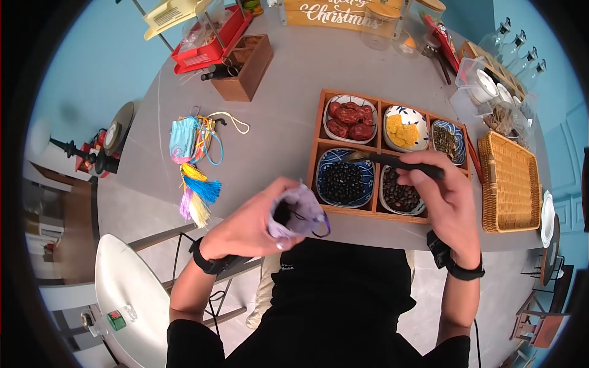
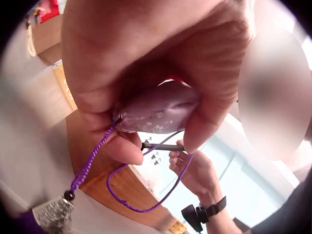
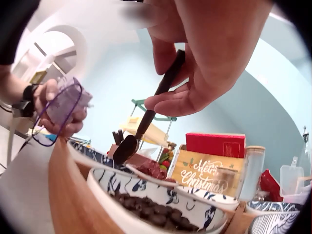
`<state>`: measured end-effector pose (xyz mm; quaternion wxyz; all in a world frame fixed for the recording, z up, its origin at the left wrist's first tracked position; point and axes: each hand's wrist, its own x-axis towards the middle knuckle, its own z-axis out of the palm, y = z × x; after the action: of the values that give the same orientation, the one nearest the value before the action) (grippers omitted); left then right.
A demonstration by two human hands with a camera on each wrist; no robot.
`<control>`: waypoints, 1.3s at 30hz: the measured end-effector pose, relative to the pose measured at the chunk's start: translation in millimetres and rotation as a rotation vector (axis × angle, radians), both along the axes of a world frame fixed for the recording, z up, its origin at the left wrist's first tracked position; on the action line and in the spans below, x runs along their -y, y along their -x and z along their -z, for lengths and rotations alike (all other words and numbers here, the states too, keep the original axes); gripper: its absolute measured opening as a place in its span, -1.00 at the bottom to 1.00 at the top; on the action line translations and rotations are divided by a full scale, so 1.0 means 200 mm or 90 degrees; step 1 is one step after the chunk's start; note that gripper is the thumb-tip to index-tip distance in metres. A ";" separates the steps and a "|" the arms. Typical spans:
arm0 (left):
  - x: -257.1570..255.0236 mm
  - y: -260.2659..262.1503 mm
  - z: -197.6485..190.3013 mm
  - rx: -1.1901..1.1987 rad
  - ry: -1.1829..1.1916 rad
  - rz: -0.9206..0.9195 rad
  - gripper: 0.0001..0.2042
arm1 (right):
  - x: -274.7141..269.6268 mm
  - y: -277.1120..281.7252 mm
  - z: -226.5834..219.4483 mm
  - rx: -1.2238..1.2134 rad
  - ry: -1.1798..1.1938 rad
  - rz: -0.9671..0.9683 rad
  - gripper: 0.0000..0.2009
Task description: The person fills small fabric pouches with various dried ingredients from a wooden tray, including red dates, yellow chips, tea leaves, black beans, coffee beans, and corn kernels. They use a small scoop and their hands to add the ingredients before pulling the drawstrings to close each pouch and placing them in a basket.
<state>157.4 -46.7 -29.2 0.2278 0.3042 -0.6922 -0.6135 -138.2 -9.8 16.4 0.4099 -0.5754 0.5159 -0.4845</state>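
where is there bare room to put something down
Mostly the table between the tassels and the tray, back toward the sign; also the strip between tray and sign. Crowded: the right side, with basket and bottles, and the tray's front-left corner, where the left hand holds the pouch.

A dark-handled spoon (image 1: 392, 162) tilts over the divided wooden tray (image 1: 346, 145), a lavender pouch (image 1: 305, 210) gaping nearby.

One spoon (image 1: 388, 160), four stoppered bottles (image 1: 514, 55)
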 end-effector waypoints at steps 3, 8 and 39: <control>-0.02 0.10 -0.07 0.128 0.215 0.057 -0.34 | 0.06 0.00 0.05 -0.033 -0.027 -0.075 -0.80; -0.03 0.15 -0.17 0.304 0.281 0.096 -0.44 | 0.05 0.06 0.02 -0.074 -0.043 -0.085 -0.82; -0.12 0.05 0.06 0.013 0.020 -0.107 -0.42 | -0.07 0.01 0.17 0.268 -0.091 0.291 -0.75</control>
<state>147.6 -22.1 -41.7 0.2762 0.3642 -0.6763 -0.5777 -140.4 4.7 -17.2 0.4274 -0.3016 0.5683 -0.6351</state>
